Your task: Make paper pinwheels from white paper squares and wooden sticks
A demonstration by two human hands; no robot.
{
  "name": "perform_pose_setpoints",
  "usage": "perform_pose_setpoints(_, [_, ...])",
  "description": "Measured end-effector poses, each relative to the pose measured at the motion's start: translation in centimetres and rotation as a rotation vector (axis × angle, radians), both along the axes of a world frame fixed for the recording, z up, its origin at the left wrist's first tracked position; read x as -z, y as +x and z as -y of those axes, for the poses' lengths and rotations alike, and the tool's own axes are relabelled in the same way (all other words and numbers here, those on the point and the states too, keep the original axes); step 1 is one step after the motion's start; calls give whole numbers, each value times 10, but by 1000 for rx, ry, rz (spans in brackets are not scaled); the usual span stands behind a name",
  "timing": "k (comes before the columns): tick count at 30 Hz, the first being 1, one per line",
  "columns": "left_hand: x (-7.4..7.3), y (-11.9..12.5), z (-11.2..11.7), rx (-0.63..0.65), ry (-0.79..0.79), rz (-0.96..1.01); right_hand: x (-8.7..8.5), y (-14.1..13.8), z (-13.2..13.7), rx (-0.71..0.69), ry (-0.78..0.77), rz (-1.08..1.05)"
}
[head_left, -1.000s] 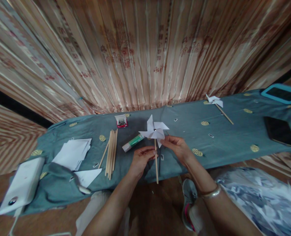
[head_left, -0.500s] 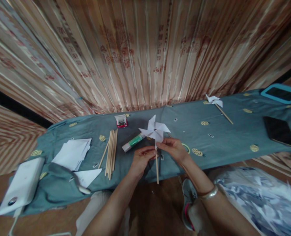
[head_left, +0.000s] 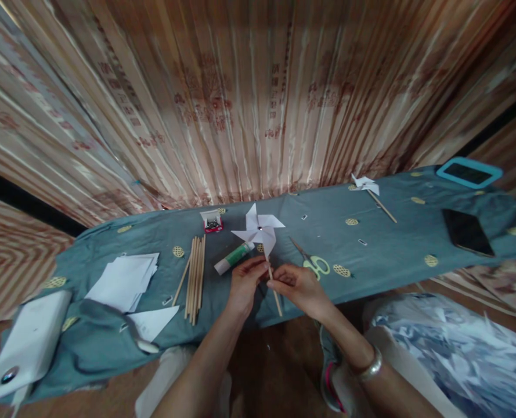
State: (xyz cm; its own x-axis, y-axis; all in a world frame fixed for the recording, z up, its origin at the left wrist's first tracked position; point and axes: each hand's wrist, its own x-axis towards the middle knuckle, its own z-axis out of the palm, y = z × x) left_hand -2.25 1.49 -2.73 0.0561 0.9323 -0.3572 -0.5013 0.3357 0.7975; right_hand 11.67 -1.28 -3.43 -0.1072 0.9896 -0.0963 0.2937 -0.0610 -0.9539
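Note:
A white paper pinwheel (head_left: pixel 260 229) on a thin wooden stick is held over the table, its stick slanting down to the right. My left hand (head_left: pixel 245 283) pinches the stick just below the blades. A little lower, the fingers of my right hand (head_left: pixel 299 287) are closed on the same stick. Left of the blades lies a glue stick (head_left: pixel 235 257) with a green label. Beyond my right hand rest scissors (head_left: pixel 315 265) with yellow-green handles. A bundle of wooden sticks (head_left: pixel 195 280) lies left of my left hand.
On the blue-green tablecloth (head_left: pixel 397 232) are a small red box of pins (head_left: pixel 212 222), white paper squares (head_left: pixel 125 280), a folded paper triangle (head_left: pixel 155 321), a white device (head_left: pixel 26 345), another pinwheel (head_left: pixel 366 183), a black phone (head_left: pixel 467 232) and a blue-framed tablet (head_left: pixel 469 172). A curtain (head_left: pixel 249 104) hangs behind.
My right hand has moved from just under the blades to lower on the stick, uncovering the scissors. The stick now tilts more, with its blades toward the left. The view has shifted slightly.

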Motion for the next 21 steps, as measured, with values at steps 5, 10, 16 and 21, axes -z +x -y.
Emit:
perform_pose_setpoints(5, [-1, 0, 0, 11, 18, 2, 3, -3, -1, 4, 21, 23])
perform_pose_setpoints(10, [1, 0, 1, 38, 62, -48, -5, 12, -5, 76, 108, 163])
perform_pose_setpoints(16, [6, 1, 3, 84, 76, -109, -42, 84, -30, 180, 110, 714])
perform_pose_setpoints(21, [8, 2, 5, 107, 95, -165, -58, 163, -64, 322, 24, 1072])
